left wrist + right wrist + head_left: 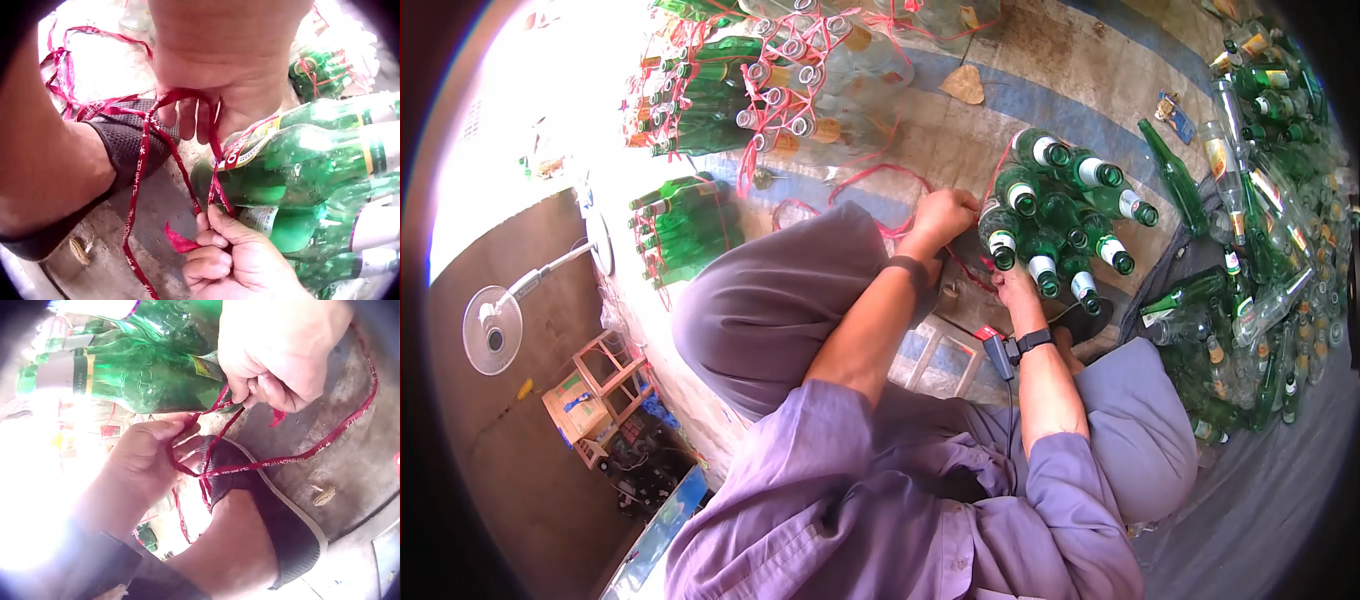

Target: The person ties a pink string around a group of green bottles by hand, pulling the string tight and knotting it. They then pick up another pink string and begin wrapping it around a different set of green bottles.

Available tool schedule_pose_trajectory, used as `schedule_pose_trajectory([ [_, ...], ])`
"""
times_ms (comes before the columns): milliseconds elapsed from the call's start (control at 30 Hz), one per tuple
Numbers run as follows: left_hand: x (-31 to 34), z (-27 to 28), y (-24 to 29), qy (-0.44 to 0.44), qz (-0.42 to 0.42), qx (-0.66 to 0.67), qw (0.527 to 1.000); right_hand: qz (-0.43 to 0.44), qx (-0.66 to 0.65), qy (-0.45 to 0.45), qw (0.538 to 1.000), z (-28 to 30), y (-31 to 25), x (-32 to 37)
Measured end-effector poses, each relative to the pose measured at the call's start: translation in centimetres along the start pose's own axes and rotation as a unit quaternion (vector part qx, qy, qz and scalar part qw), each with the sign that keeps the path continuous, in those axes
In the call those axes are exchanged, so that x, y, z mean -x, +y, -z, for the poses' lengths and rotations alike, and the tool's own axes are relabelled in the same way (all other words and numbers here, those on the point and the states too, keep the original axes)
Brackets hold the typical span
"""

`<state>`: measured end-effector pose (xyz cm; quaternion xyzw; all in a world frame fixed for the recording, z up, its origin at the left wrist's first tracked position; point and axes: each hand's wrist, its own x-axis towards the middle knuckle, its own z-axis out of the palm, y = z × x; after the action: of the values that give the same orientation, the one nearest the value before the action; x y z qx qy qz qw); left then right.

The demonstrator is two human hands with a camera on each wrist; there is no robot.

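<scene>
Several green bottles (1040, 215) stand packed together, their necks toward the head camera. At the bundle's near edge, my right hand (1018, 290) pinches a red printed ribbon (287, 460) between thumb and fingers, close to the bottles' lower part. My left hand (945, 215) is beside the bundle on its left, the ribbon looped over its partly bent fingers. In the left wrist view, the ribbon (142, 150) crosses below the left palm and runs down to the right hand (240, 256). Both hands are close to each other, apart from one another.
Loose green and clear bottles (1260, 300) are heaped on the right. Tied bundles (710, 95) stand at the upper left, with another green bundle (685, 225) below. A single bottle (1172, 178) and a dry leaf (963, 85) lie on the striped sheet. A sandalled foot (262, 519) is beside the hands.
</scene>
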<state>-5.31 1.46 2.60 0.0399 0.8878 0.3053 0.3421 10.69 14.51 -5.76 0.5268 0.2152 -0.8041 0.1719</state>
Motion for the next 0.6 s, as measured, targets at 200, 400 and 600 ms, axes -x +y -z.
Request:
schedule_pose_trajectory([
  [200,-0.8,-0.6,1.0,-0.007,-0.028,-0.066,0.997,-0.013,0.004,0.001,1.0,0.7,0.4,-0.5],
  [400,-1.5,-2.8,-1.9,-0.052,0.119,0.271,0.954,0.004,0.02,0.008,1.0,0.3,0.7,-0.3],
  [600,-1.1,-2.8,-1.5,-0.114,0.297,0.623,0.715,0.007,0.04,0.037,0.998,2.1,3.2,-2.7],
])
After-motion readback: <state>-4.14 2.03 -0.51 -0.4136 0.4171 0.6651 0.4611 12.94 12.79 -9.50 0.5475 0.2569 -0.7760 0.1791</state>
